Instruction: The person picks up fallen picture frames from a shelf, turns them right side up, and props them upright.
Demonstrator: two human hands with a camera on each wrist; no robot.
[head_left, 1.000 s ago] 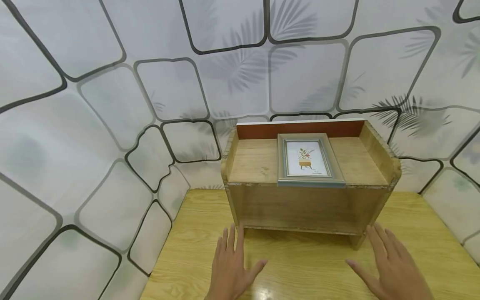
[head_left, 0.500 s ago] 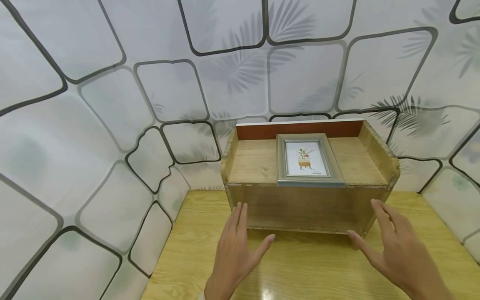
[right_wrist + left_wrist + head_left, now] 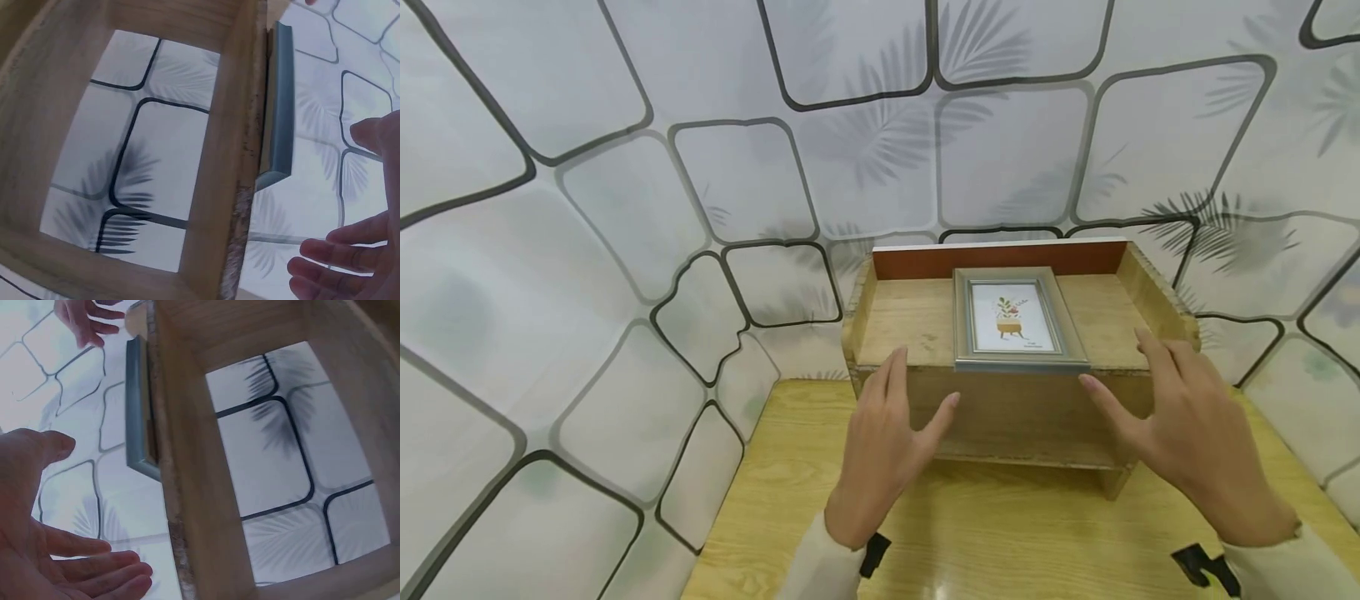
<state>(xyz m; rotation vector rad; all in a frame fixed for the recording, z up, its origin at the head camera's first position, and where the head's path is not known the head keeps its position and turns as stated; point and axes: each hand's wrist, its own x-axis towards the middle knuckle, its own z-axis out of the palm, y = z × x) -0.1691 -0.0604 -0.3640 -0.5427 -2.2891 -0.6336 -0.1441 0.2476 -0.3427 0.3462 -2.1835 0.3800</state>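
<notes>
A picture frame (image 3: 1021, 321) with a silver-grey border and a small potted-plant print lies flat on the top board of a wooden shelf (image 3: 1022, 417). Its front edge juts slightly past the board, which also shows in the left wrist view as a grey strip (image 3: 140, 409). My left hand (image 3: 883, 446) hovers before the shelf's left front, fingers extended and thumb apart, left of the frame. To the frame's right, my right hand (image 3: 1183, 421) is held the same way by the shelf's right front. Both hands are apart from the frame and hold nothing.
The shelf stands on a yellow wood-grain table (image 3: 985, 525), close to a patterned wall (image 3: 880, 167). A raised side panel (image 3: 1161, 300) borders the top board at the right, with another at the left. The shelf's lower compartment has an open back, seen in both wrist views.
Both hands have risen and moved forward from over the table to the height of the shelf's top board. The sleeves now show. Frame and shelf have stayed in place.
</notes>
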